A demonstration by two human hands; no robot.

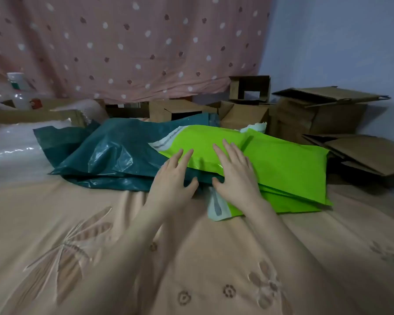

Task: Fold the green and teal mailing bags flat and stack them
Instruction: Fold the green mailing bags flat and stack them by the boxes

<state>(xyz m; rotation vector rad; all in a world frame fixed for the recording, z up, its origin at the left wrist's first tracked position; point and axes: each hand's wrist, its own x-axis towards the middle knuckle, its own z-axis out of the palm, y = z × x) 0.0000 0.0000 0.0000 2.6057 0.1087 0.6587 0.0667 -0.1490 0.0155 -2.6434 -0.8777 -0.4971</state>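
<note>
Both hands are lying flat, fingers straight and spread: the left hand [172, 178] and right hand [233, 171] are pressing the glossy lime-green bag [282, 164], gripping nothing. It is sitting on the crinkled teal bags [105, 155], everything resting on the embroidered peach bedsheet [77, 246]. Brown cardboard boxes [316, 119] are crowding behind.

Your peach embroidered bedspread [100, 258] carries teal bags [105, 155], green bags [282, 169], and, seemingly, cardboard boxes [316, 119].
</note>
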